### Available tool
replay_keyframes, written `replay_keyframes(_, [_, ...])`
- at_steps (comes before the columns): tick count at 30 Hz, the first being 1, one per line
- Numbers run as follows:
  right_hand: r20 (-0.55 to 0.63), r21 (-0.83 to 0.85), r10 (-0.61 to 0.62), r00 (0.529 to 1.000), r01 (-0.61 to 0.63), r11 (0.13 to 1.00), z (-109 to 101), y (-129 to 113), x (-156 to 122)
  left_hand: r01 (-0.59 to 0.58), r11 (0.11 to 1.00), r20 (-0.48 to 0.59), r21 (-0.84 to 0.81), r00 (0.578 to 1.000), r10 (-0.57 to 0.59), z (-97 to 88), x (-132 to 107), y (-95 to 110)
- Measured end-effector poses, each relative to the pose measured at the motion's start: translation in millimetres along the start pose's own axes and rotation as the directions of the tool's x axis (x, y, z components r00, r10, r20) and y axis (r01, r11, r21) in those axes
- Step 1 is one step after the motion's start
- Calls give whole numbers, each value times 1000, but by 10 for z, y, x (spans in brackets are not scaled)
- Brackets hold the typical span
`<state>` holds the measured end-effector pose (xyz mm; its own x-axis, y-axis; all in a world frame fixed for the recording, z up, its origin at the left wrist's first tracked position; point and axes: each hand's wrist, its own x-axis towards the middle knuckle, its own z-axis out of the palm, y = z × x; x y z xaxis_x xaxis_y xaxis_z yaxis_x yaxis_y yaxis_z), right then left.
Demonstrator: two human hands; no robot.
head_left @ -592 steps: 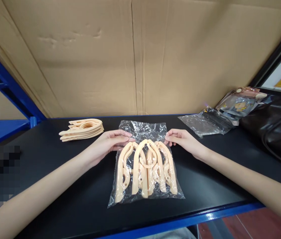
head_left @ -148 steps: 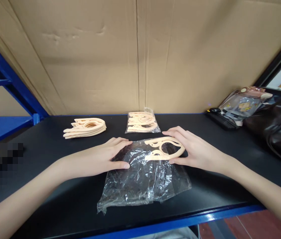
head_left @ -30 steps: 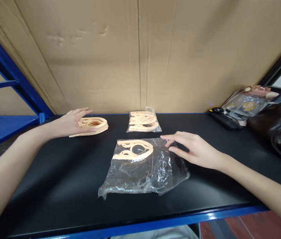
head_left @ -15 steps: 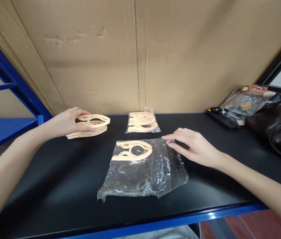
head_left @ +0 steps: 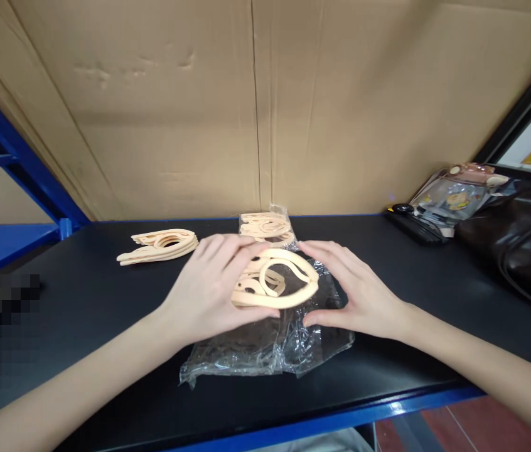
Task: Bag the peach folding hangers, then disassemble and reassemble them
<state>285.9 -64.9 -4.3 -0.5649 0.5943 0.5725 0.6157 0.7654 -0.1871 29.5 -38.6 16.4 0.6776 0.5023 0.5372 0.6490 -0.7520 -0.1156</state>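
Observation:
A beige folding clothes hanger (head_left: 291,302), folded up, is gripped by my left hand (head_left: 213,285), fingers along its far edge and thumb along the near one. It hangs over a clear plastic bag (head_left: 241,348) lying flat on the table. Part of another folded hanger shows through the held one's opening. On the right, my right hand (head_left: 354,289) is open, its fingers and thumb spread on either side of the held hanger's rounded end. A small stack of hangers (head_left: 155,253) lies at the back left. Behind my hands sits a bagged set of hangers (head_left: 265,220), partly covered.
A cardboard wall (head_left: 176,113) closes off the back of the black table (head_left: 105,376). Blue metal framing (head_left: 25,176) stands at the left. A dark leather bag (head_left: 520,232), a clear pouch (head_left: 456,198) and a black object (head_left: 416,226) occupy the right side.
My left hand has come from the back-left stack to the centre, carrying one hanger over the clear bag. My right hand has spread its fingers and shifted slightly left beside it.

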Motion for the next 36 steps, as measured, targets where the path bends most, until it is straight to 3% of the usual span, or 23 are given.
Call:
replay_keyframes(4, [21, -40, -74, 997, 75, 996, 31, -84, 12, -129, 991, -123, 24, 984, 131, 49, -18, 140])
replay_keyframes(14, [5, -65, -85, 996, 85, 994, 40, -158, 21, -109, 994, -135, -14, 985, 106, 74, -6, 148])
replay_keyframes(17, [-12, -82, -57, 998, 55, 995, -34, -130, 41, -67, 995, -35, -76, 997, 65, 74, 2, 115])
replay_keyframes(20, [1, -129, 66, 998, -66, 989, -238, 16, 40, 26, 985, 93, -171, 996, -10, 51, -8, -20])
replay_keyframes(26, [179, -78, 334, 925, -325, 942, -754, 465, -49, 226, 943, 346, -245, 929, -133, 40, -72, -479])
replay_keyframes(30, [336, -44, 359, 871, -366, 930, -885, 519, -100, 256, 926, 432, -276, 894, -119, 99, -107, -651])
replay_keyframes(36, [522, 31, 294, 801, -362, 931, -863, 377, -73, 300, 894, 509, -333, 855, -98, 143, -116, -645])
